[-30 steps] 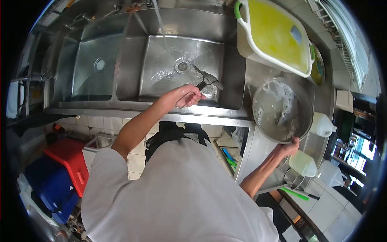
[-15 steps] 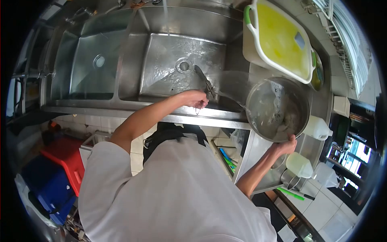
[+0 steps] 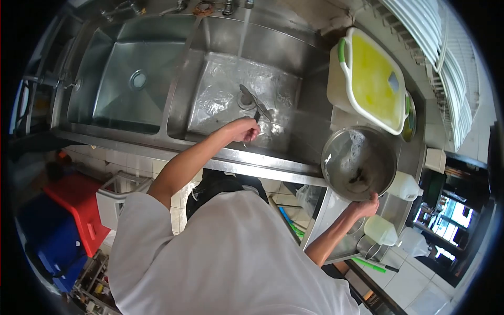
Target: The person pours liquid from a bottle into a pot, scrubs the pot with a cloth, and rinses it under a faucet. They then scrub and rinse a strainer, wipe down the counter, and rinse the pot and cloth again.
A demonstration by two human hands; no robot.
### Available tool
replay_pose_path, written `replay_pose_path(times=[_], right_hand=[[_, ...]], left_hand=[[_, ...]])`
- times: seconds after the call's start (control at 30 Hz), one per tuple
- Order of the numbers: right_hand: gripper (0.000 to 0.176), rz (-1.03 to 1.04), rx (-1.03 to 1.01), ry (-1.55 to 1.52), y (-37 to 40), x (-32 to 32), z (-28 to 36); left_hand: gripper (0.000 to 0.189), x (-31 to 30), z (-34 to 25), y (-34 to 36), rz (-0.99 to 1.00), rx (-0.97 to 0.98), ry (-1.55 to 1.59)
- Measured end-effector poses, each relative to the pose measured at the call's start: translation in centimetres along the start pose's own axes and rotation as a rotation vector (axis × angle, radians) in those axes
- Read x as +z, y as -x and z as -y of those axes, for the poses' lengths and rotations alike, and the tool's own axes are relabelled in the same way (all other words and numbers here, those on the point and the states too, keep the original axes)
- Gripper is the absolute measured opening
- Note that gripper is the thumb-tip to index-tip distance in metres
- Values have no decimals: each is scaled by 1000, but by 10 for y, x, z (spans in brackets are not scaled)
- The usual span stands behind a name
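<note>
My left hand (image 3: 245, 129) is closed around the handles of metal utensils (image 3: 255, 102) and holds them over the sink basin (image 3: 181, 94). Their dark, narrow heads fan apart near the drain, and I cannot tell exactly what kind they are. A hooked handle end pokes out below my fist. On the counter right of the basin is a round metal pot (image 3: 387, 160) with cloudy, foamy water inside. My right hand (image 3: 367, 206) grips its near rim, fingers curled over the edge. Water runs from the tap (image 3: 249, 4) into the basin.
A second basin (image 3: 113, 84) lies to the left. Behind the pot stands a white tub (image 3: 337, 86) holding yellow liquid. Plastic jugs (image 3: 404, 186) stand right of the pot, and white plates (image 3: 449, 79) fill a rack at upper right. A red bin (image 3: 79, 210) is below left.
My left hand has swung the utensils left, toward the drain. A water streak between utensils and pot is gone. The foam in the pot has shifted, and a dark patch shows there.
</note>
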State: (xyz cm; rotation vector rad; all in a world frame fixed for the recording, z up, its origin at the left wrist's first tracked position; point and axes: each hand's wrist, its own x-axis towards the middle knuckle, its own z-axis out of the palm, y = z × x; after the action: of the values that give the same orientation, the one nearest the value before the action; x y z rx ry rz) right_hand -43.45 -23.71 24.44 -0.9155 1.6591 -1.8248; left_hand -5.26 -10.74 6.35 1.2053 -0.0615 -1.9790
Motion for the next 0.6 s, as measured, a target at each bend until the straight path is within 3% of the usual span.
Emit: replay_pose_path(times=[0.07,0.2,0.27,0.3,0.33,0.4,0.43,0.6], right_hand=[[10,9,5,-9,7,1,4],[10,53,7,28,20,4,2],[11,80,6,29,26,3,2],[14,133,48,-8,29,4,2],[16,188,92,-45,33,5,3],[20,201,134,-39,45,9,7],[23,201,174,-33,50,12,9],[28,193,290,-39,77,39,0]], left_hand=[[29,-29,-12,8,15,-13,-60],[26,-57,-7,23,-56,196,130],[25,-60,6,15,-392,315,26],[18,-67,3,13,-493,258,-269],[18,-70,5,11,-499,259,-257],[29,-60,-10,30,-810,130,-785],[35,-59,-18,44,-779,28,-753],[32,-90,4,58,-803,91,-882]])
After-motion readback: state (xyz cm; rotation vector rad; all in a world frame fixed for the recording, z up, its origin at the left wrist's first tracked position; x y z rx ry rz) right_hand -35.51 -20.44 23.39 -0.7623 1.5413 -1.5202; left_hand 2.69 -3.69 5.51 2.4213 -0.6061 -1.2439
